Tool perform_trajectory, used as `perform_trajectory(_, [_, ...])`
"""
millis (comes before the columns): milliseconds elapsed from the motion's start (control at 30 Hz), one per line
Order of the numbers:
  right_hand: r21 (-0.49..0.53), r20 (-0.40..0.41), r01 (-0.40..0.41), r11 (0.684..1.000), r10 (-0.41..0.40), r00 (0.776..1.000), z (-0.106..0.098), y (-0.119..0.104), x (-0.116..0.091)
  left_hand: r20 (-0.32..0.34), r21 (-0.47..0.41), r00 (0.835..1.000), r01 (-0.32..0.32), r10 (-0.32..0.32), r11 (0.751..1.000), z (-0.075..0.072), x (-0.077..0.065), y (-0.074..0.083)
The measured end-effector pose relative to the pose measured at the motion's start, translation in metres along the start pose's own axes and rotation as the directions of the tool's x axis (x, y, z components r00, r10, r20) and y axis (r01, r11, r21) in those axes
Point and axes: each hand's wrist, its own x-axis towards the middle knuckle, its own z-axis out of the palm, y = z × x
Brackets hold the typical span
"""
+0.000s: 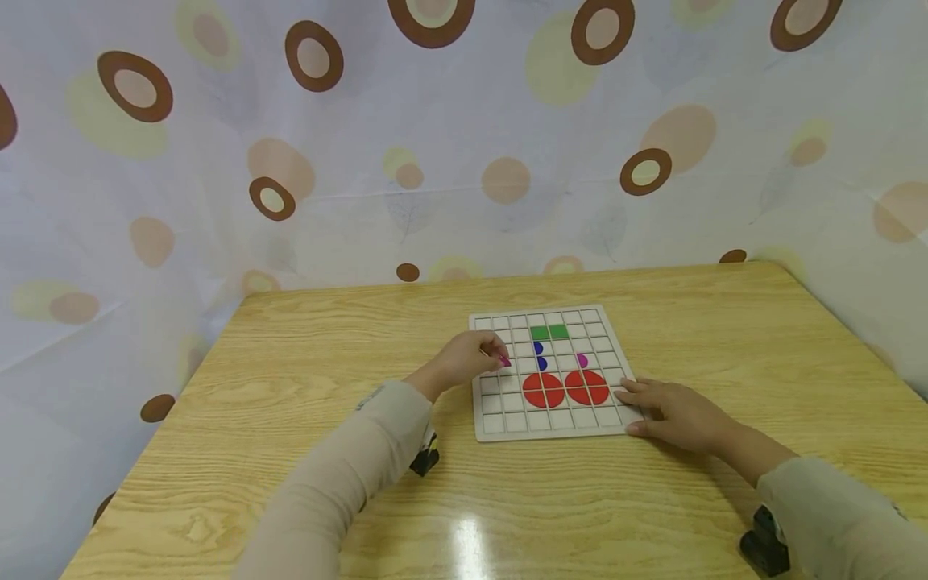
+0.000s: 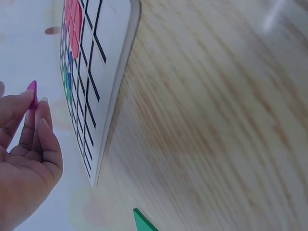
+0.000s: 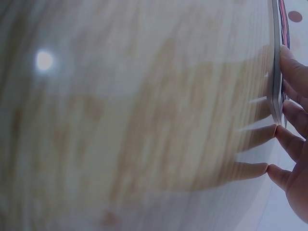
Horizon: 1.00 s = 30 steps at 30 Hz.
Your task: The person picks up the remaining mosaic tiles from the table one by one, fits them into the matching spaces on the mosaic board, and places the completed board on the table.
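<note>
My left hand (image 1: 466, 359) pinches a small magenta tile (image 2: 33, 94) between thumb and fingertips, above the left part of a white grid board (image 1: 500, 424). On the board, two red circles (image 1: 544, 390) made of quarter pieces lie side by side. Above them are two blue half-circle pieces (image 1: 541, 363), a magenta piece (image 1: 582, 361) and two green squares (image 1: 549, 332). My right hand (image 1: 677, 415) rests at the board's lower right edge, its fingers extended and fingertips touching the rim and the table.
The board lies on a wooden table (image 1: 290, 354) with a patterned cloth (image 1: 464, 234) behind it. A green piece (image 2: 143, 221) lies on the table in the left wrist view, off the board. Dark wrist devices (image 1: 764, 544) are strapped below both sleeves.
</note>
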Motion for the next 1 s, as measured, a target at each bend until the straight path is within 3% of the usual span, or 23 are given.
perform_trajectory(167, [0.001, 0.006, -0.004, 1.000, 0.004, 1.000, 0.001, 0.001, 0.000, 0.001, 0.020, 1.000, -0.005, 0.005, 1.000, 0.003, 0.007, 0.006])
perform_trajectory(567, [0.000, 0.009, -0.002, 1.000, 0.002, 1.000, 0.001, 0.003, 0.000, 0.051, -0.040, 0.998, -0.037, 0.039, 0.999, 0.013, 0.026, 0.017])
perform_trajectory(1000, [-0.004, 0.001, -0.019, 1.000, 0.019, 1.000, 0.000, 0.000, -0.002, 0.077, 0.026, 0.996, -0.050, 0.047, 0.998, 0.018, 0.044, 0.033])
